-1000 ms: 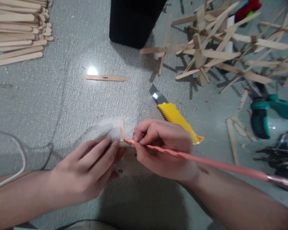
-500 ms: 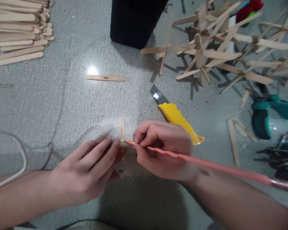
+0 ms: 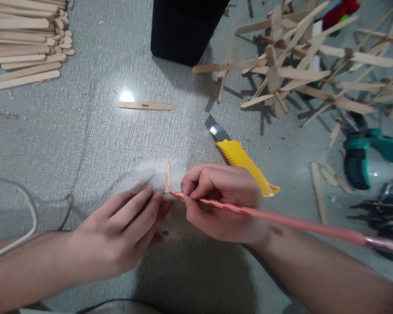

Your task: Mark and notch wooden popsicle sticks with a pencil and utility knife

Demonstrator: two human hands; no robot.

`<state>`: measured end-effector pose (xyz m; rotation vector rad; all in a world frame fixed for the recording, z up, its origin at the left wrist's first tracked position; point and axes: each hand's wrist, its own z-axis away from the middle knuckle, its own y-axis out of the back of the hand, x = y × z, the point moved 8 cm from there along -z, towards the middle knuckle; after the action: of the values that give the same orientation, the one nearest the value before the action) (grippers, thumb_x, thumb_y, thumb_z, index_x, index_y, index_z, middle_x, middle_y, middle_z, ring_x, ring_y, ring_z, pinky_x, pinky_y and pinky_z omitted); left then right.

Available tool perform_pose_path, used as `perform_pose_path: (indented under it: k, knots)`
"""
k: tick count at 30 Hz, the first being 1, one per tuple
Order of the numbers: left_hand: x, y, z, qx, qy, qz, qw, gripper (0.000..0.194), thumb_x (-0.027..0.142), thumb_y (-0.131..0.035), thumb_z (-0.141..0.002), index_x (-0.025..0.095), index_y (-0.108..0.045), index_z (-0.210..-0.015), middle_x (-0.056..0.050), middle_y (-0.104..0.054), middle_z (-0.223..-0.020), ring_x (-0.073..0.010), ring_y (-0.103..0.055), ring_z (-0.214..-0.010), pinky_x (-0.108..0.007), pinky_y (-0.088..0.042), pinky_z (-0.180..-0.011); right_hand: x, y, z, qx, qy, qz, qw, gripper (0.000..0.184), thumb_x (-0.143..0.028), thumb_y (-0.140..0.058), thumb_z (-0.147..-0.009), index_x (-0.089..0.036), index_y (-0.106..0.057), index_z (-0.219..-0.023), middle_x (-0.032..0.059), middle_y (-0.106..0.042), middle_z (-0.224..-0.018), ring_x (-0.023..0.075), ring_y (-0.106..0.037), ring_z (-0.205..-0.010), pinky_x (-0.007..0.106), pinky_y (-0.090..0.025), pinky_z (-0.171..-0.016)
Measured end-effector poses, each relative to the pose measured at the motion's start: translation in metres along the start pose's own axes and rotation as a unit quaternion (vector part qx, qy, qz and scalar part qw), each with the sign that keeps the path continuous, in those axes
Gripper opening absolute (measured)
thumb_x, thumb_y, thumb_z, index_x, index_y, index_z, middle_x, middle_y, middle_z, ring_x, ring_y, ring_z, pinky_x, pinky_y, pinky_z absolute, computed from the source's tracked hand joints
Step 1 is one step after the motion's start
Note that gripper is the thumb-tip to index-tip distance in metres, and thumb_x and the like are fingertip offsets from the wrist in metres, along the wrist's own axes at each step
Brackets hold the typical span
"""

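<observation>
My right hand [image 3: 222,203] pinches a pink pencil [image 3: 288,222] close to its point. The pencil's tip meets a wooden craft stick [image 3: 167,174] near my left fingertips, at a narrow piece lying across the stick. My left hand [image 3: 121,233] presses that stick with its fingers bunched together; the stick's lower part is hidden by the hand. Just beyond my right hand lies a yellow utility knife [image 3: 239,159] with its blade out. Another craft stick [image 3: 159,107], with a small dark slot in its middle, lies farther up the table.
Bundled craft sticks [image 3: 22,37] lie at the upper left. A black container [image 3: 186,30] stands at the top. Crossed-stick assemblies [image 3: 291,74] crowd the upper right, above teal-handled pliers [image 3: 356,161] and loose stick pieces [image 3: 319,192]. A white cable [image 3: 34,213] curves at the left.
The pencil's far end has swung slightly upward as my right hand tilts. My left hand and the stick stay almost in place.
</observation>
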<state>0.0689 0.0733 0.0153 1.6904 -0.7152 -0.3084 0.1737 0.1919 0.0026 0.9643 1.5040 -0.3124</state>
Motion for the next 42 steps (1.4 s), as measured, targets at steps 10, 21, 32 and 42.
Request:
perform_pose_path:
  k: [10,21,32,42]
  knots:
    - [0.0023,-0.0040,0.0036,0.000,-0.006,-0.009,1.000,0.038,0.031,-0.054,-0.106,0.003,-0.068,-0.127,-0.015,-0.073,-0.126,-0.0321,-0.067,-0.122,-0.045,-0.060,-0.097,0.0018,-0.0011,0.0012,-0.003,-0.009,-0.003,1.000,0.033,0.002,-0.063,-0.067,-0.024,-0.044,-0.071,-0.0035,-0.062,-0.069,0.0110,-0.058,-0.057,0.024,-0.041,-0.047]
    - [0.0049,-0.0090,0.0073,-0.015,-0.015,-0.004,1.000,0.043,0.030,-0.056,-0.106,-0.003,-0.063,-0.132,-0.019,-0.067,-0.133,-0.0341,-0.065,-0.128,-0.046,-0.059,-0.105,0.0012,-0.0026,0.0013,0.001,-0.009,0.006,1.000,0.033,0.002,-0.063,-0.066,-0.023,-0.043,-0.070,-0.0039,-0.062,-0.068,0.0092,-0.056,-0.056,0.022,-0.041,-0.049]
    - [0.0050,-0.0088,0.0089,-0.016,-0.017,0.006,1.000,0.046,0.032,-0.059,-0.105,-0.004,-0.062,-0.133,-0.021,-0.066,-0.134,-0.0375,-0.063,-0.129,-0.049,-0.058,-0.106,0.0014,-0.0023,0.0011,0.003,-0.011,0.014,1.000,0.030,0.001,-0.064,-0.069,-0.022,-0.044,-0.070,-0.0033,-0.063,-0.069,0.0078,-0.057,-0.057,0.021,-0.041,-0.051]
    - [0.0043,-0.0075,0.0059,-0.021,-0.013,0.004,1.000,0.042,0.029,-0.062,-0.103,-0.001,-0.065,-0.132,-0.018,-0.068,-0.133,-0.0344,-0.065,-0.128,-0.045,-0.064,-0.104,0.0018,-0.0022,0.0013,0.003,-0.005,0.010,1.000,0.030,-0.001,-0.064,-0.070,-0.023,-0.044,-0.071,-0.0034,-0.063,-0.069,0.0085,-0.058,-0.057,0.023,-0.042,-0.050]
